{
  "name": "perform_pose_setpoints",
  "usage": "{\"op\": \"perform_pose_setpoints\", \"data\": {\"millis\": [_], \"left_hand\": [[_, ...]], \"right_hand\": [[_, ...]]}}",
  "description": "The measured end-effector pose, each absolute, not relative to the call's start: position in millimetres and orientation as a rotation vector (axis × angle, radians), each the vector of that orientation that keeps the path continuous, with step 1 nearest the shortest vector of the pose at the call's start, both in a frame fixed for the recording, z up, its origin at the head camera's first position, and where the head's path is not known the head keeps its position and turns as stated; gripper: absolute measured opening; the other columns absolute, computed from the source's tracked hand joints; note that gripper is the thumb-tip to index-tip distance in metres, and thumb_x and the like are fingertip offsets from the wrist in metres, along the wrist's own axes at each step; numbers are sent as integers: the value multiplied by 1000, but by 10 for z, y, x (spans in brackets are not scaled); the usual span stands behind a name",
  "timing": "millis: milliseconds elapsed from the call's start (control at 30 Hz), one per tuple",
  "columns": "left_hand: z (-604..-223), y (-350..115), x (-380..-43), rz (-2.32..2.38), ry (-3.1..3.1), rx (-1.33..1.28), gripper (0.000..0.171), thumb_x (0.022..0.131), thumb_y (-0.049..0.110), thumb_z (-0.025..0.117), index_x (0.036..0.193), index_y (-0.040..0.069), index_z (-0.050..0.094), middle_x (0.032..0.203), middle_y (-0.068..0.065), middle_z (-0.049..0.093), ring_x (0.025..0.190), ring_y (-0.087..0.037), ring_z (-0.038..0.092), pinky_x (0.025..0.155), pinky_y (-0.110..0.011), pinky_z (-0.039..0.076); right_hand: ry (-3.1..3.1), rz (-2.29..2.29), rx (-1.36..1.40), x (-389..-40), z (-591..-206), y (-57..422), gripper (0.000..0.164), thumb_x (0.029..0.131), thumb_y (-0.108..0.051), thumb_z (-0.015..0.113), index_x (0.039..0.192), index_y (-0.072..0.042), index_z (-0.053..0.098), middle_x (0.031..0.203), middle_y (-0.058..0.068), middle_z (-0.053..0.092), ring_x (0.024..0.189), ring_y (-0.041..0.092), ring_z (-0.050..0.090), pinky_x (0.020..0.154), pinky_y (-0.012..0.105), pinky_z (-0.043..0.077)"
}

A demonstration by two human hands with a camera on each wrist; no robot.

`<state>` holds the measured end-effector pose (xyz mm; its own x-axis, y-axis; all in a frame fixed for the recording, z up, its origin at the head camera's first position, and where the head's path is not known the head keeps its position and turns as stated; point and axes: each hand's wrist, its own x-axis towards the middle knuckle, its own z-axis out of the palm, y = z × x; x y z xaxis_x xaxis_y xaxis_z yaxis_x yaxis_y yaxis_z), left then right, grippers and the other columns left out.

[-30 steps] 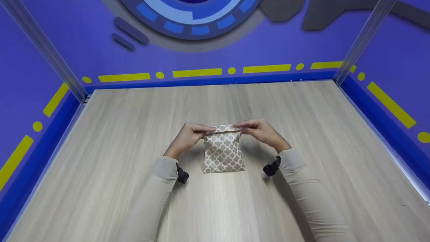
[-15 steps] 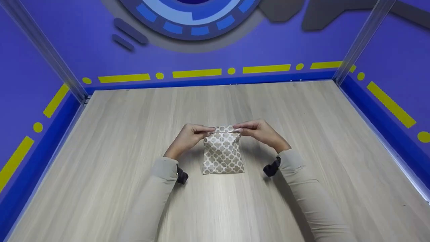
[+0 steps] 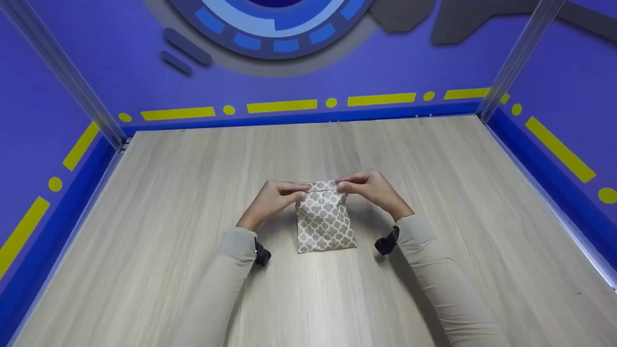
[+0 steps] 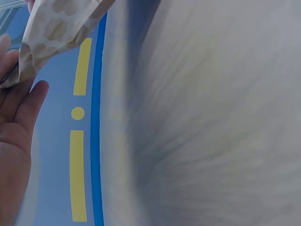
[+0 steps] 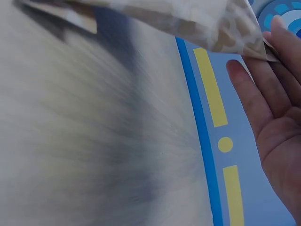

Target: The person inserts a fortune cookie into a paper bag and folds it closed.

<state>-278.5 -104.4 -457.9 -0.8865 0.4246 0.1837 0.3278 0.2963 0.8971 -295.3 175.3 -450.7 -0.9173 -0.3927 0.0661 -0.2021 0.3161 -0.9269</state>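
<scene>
A small bag [image 3: 325, 221] with a tan and white quatrefoil pattern is held up at its top, its lower edge toward the person. Its top edge looks folded over in a narrow band. At the top left corner my left hand [image 3: 272, 200] pinches the bag between thumb and fingers. My right hand [image 3: 373, 190] pinches the top right corner the same way. In the left wrist view the bag [image 4: 59, 28] runs into the left hand [image 4: 16, 117]. The right wrist view has the bag [image 5: 202, 21] raised off the surface, its corner in the right hand [image 5: 282, 113].
A wood-grain table [image 3: 183, 202] lies under the bag. Blue walls [image 3: 270, 86] with yellow marks enclose it at the back and both sides, with metal posts at the corners. A black wrist camera [image 3: 387, 242] sits on each sleeve.
The bag's lower edge has shifted slightly to the right and toward the person. My left thumb now shows more on the front of the bag. Both hands keep their pinch at the top corners.
</scene>
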Motion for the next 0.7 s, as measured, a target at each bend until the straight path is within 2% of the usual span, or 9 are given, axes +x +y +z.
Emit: {"op": "perform_pose_setpoints", "data": {"millis": [100, 167, 333, 467, 700], "left_hand": [[-4586, -1012, -2778, 1684, 2490, 749, 21, 88, 11, 67, 109, 10, 73, 116, -8, 69, 109, -20, 66, 90, -23, 52], [-4507, -982, -2718, 1691, 2518, 761, 20, 88, 5, 65, 107, 5, 73, 114, -12, 70, 107, -24, 66, 89, -25, 52], [-4403, -949, -2644, 1688, 2548, 761, 22, 89, -3, 62, 109, -4, 69, 113, -19, 68, 107, -31, 66, 90, -30, 53], [-4590, -957, -2766, 1707, 2555, 744, 24, 89, 0, 62, 113, -1, 69, 116, -16, 67, 108, -29, 65, 90, -31, 53], [-4614, -957, -2771, 1724, 2576, 754, 22, 89, 4, 65, 110, 4, 72, 111, -11, 71, 103, -24, 68, 85, -26, 54]], "right_hand": [[2416, -1706, -545, -2952, -4533, 1725, 30, 85, -27, 73, 105, -4, 74, 103, 12, 73, 87, 10, 69, 79, 23, 54], [2395, -1741, -546, -2906, -4480, 1697, 28, 86, -19, 72, 106, 1, 72, 103, 15, 72, 84, 8, 69, 77, 22, 54], [2397, -1726, -525, -2851, -4385, 1663, 32, 87, -7, 69, 116, 5, 66, 105, 22, 70, 83, 5, 68, 75, 19, 53], [2410, -1719, -530, -2943, -4518, 1704, 30, 87, -10, 70, 114, 3, 68, 110, 22, 69, 84, 5, 68, 76, 19, 54], [2425, -1701, -556, -2941, -4519, 1714, 25, 86, -18, 72, 106, -2, 73, 106, 16, 71, 85, 8, 67, 77, 20, 53]]}}
